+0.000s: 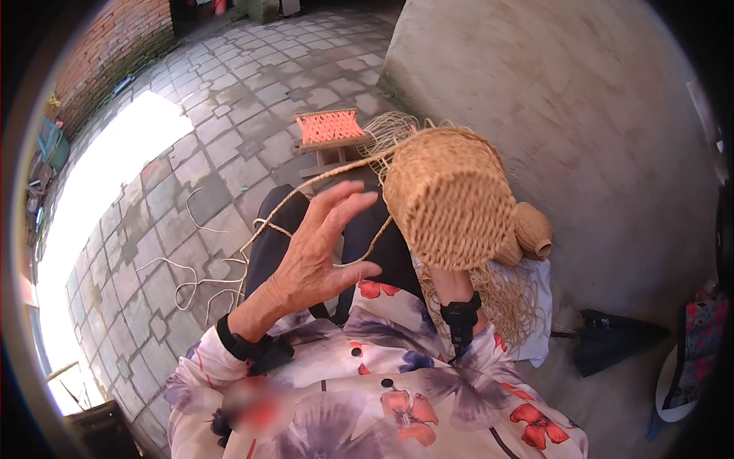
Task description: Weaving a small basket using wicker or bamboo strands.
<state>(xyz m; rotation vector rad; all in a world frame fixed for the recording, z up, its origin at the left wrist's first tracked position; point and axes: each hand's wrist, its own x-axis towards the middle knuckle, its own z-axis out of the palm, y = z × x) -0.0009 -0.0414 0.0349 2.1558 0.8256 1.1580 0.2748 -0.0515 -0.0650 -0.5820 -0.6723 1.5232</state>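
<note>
A woven straw basket (455, 199) is held up above my lap, tilted with its coarse-woven base facing me. My right hand (453, 284) goes up behind the basket and supports it; its fingers are hidden there. My left hand (321, 237) is raised to the left of the basket, fingers spread and thumb apart. A braided straw cord (329, 176) loops from the basket's rim past my left fingers and down toward the floor. Another length of cord (378, 237) hangs from the basket toward my left thumb; whether the thumb touches it I cannot tell.
A low stool (330, 128) with an orange woven seat stands ahead, beside a loose wicker piece (390, 131). Smaller woven pots (533, 229) and loose straw (505, 306) lie at right on white cloth (541, 291). A dark umbrella (615, 340) lies near the wall (581, 115).
</note>
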